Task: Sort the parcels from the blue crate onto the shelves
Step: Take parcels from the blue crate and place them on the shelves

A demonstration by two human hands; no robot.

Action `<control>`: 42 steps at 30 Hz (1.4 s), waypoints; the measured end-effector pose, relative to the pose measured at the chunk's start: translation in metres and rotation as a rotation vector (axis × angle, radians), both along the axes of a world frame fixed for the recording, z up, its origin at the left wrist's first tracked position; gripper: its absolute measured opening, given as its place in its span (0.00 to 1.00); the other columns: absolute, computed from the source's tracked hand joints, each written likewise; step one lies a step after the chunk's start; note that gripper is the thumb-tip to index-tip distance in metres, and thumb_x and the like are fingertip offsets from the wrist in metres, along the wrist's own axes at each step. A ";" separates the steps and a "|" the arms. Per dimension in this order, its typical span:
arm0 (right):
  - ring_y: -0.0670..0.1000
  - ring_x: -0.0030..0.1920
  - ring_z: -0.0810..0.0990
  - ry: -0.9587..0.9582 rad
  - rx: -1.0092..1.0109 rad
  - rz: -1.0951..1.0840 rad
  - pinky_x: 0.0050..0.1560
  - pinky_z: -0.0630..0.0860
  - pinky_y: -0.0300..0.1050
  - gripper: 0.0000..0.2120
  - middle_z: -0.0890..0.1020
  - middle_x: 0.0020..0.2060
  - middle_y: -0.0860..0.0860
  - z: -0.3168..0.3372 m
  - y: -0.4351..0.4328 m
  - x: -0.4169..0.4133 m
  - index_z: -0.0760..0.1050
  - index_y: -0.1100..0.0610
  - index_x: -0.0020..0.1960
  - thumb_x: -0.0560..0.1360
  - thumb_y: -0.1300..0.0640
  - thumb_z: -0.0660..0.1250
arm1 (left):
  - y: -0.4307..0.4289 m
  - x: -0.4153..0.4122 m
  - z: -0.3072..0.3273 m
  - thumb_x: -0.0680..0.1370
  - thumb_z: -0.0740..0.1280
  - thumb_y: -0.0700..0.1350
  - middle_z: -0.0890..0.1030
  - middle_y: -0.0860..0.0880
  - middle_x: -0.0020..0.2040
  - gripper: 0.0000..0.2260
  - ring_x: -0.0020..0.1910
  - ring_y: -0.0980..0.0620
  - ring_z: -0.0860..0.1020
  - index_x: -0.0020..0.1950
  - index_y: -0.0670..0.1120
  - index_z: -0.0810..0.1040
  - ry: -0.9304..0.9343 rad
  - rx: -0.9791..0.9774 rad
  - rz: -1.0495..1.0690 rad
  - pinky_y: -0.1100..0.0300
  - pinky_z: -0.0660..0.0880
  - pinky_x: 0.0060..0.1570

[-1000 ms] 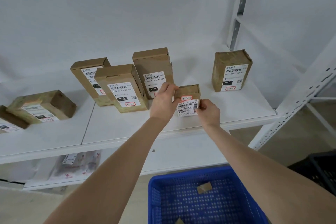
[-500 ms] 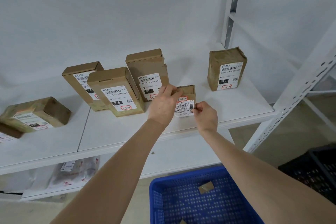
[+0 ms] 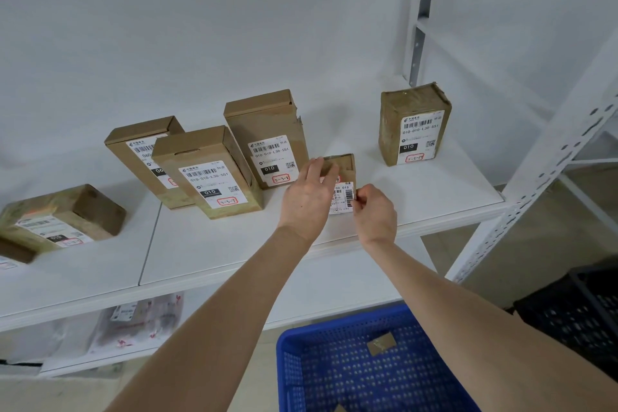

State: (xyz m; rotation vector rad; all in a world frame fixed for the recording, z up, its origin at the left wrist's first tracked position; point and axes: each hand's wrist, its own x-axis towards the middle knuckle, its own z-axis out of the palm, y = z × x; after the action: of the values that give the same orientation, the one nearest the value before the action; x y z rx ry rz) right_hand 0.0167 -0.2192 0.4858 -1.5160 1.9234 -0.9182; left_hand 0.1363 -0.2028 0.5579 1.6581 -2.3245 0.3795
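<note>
While left hand [image 3: 307, 204] grips parcel [image 3: 346, 168], shelf-edge [image 3: 434, 227] near

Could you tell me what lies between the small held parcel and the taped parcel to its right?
In the head view, only bare shelf lies between the small parcel and the taped parcel.

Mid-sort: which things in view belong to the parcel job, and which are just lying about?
Job: small parcel, held by left hand and right hand; blue crate; shelf; boxed parcels already on it.
Lying about: black crate on the floor; bagged items on the lower shelf, possibly parcels too.
</note>
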 end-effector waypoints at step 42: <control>0.61 0.48 0.78 0.068 0.003 -0.018 0.44 0.74 0.48 0.06 0.80 0.48 0.57 0.002 -0.080 0.009 0.73 0.58 0.51 0.77 0.61 0.59 | -0.081 0.000 -0.007 0.73 0.61 0.30 0.62 0.43 0.71 0.31 0.72 0.44 0.58 0.75 0.42 0.59 0.018 0.172 0.072 0.51 0.74 0.59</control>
State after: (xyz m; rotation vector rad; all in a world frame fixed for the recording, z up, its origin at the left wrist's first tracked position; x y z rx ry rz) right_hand 0.0259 -0.2994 0.4880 -1.5491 1.9886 -0.8815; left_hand 0.1364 -0.2842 0.5513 1.8198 -2.3467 0.1822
